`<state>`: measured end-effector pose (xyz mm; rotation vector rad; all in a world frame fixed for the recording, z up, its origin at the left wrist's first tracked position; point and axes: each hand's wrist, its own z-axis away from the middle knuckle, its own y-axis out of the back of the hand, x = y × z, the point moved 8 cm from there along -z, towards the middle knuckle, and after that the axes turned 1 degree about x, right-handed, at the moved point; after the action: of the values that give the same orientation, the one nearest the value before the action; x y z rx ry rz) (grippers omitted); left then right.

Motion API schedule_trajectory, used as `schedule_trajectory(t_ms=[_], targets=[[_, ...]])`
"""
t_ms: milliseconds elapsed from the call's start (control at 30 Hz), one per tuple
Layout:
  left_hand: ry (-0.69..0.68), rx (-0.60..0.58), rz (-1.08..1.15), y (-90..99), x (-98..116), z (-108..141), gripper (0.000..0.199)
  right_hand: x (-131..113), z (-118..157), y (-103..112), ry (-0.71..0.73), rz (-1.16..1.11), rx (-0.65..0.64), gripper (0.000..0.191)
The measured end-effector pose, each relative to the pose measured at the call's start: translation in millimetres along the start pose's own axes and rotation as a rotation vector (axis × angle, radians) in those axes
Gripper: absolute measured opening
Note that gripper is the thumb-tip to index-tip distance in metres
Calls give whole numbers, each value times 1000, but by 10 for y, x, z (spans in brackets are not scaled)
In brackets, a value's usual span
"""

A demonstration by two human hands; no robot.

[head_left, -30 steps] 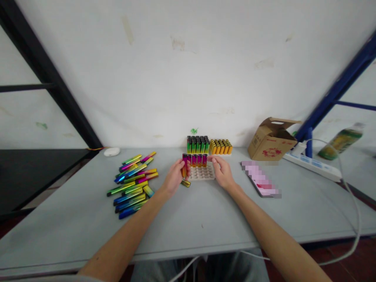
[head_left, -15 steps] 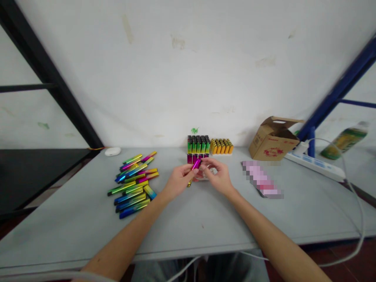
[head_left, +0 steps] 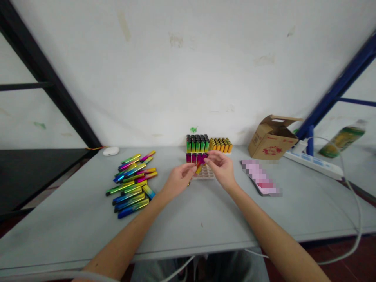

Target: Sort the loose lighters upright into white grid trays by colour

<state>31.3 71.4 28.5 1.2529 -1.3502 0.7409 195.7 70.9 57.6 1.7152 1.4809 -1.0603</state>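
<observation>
My left hand [head_left: 179, 178] is closed, its fingertips at the yellow lower end of a shiny magenta-and-yellow stick [head_left: 200, 167]. A small yellow tip [head_left: 188, 184] shows below these fingers; what it belongs to is hidden. My right hand [head_left: 221, 168] pinches the stick's upper magenta end. Under and behind the stick is a pale tray with round holes [head_left: 208, 173]. A row of magenta sticks with dark tops [head_left: 194, 158] stands upright at its back. Farther back stand green-yellow sticks with black tops [head_left: 197, 145] in tight rows.
Left of my hands lies a loose pile of metallic gradient sticks [head_left: 132, 188]. Orange sticks with black tops [head_left: 221, 145] stand by the wall. Rightward are a phone [head_left: 261, 178], an open cardboard box [head_left: 272, 139], a power strip [head_left: 315, 162] and a bottle [head_left: 342, 139]. A white case [head_left: 111, 151] lies back left.
The magenta-and-yellow stick has moved slightly right, and more of its yellow end shows. My right hand has lifted a little, uncovering more of the holed tray.
</observation>
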Motion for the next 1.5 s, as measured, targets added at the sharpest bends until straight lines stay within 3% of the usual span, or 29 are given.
schedule_trajectory(t_ms=[133, 267, 533, 1200, 1500], targets=[[-161, 96, -281, 145, 123, 22, 30, 50, -169, 390, 71, 81, 183, 33], [-296, 28, -585, 85, 192, 49, 24, 153, -245, 583, 107, 157, 246, 34], [-315, -49, -719, -21, 92, 47, 23, 307, -193, 424, 84, 244, 138, 28], [-333, -86, -783, -68, 87, 67, 20, 238, -144, 335, 143, 434, 30, 26], [-343, -84, -785, -53, 71, 65, 20, 153, -105, 309, 248, 523, 2, 31]])
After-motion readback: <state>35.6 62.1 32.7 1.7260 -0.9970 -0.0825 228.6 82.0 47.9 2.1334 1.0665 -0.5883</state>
